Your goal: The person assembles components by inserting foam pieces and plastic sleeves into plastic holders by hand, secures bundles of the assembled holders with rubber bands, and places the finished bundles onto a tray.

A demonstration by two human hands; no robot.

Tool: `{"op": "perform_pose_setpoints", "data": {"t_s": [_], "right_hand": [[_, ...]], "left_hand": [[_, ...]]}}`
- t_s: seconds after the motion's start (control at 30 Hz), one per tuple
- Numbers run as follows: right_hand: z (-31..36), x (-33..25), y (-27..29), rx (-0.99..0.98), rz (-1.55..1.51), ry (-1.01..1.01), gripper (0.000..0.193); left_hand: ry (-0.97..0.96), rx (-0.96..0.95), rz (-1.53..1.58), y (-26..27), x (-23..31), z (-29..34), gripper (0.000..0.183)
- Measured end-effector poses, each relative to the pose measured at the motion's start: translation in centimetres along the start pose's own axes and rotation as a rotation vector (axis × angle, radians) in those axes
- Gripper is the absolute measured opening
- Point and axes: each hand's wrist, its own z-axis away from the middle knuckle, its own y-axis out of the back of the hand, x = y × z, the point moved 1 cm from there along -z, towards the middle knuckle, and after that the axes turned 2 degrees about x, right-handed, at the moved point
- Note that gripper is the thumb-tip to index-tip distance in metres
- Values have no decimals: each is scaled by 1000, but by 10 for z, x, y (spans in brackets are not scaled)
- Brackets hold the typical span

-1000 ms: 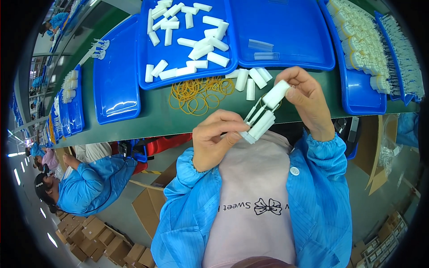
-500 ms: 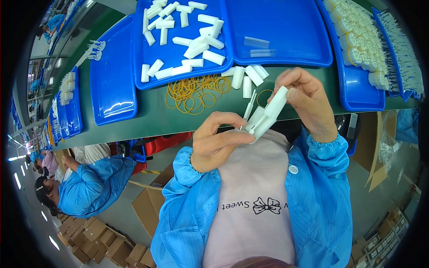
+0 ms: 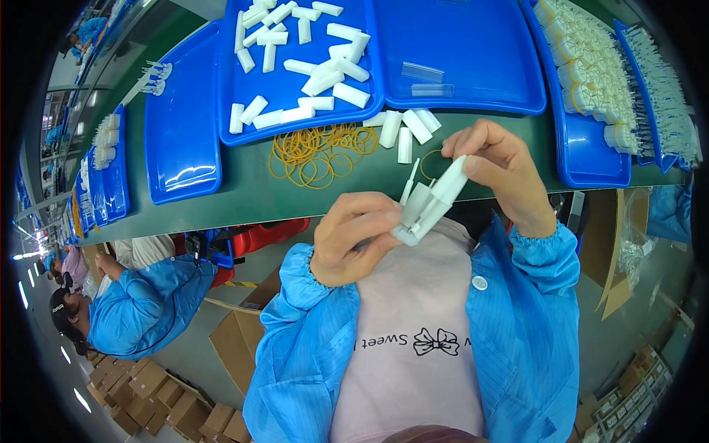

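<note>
In front of my chest my left hand (image 3: 356,238) is closed around the lower end of a white plastic assembly (image 3: 427,210). It has a smooth rounded white piece along one side and a clearer, boxy part at the bottom; a thin white rod (image 3: 410,183) sticks up beside it. My right hand (image 3: 496,162) is at the assembly's upper end, thumb against the rounded tip and fingers curled behind. A single yellow rubber band (image 3: 422,168) shows by my right fingertips; whether they touch it I cannot tell.
On the green table (image 3: 247,188) lie a pile of rubber bands (image 3: 314,151) and loose white half-round pieces (image 3: 391,129). A blue tray (image 3: 229,88) holds many more; another tray (image 3: 473,59) holds clear strips. Banded white bundles (image 3: 591,81) stand at right. A co-worker (image 3: 148,295) sits at left.
My right fingers have shifted from pinching the rounded tip to reaching slightly left past it, near the rubber band. The assembly has dipped a little in my left hand.
</note>
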Motion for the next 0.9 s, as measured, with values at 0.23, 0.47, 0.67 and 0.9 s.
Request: {"op": "perform_pose_setpoints", "data": {"t_s": [0.23,0.47,0.67,0.9], "right_hand": [[4,4,-18,-94,389,236,10],[8,7,-18,-107,407,215,13],[-19,9,-5,91,849,458,25],[-34,38,-6,332,1532,697,25]], "left_hand": [[19,69,59,-2,-7,2,63],[443,26,142,2,-7,5,41],[531,193,169,6,-12,7,22],[498,204,54,9,-10,5,18]]}}
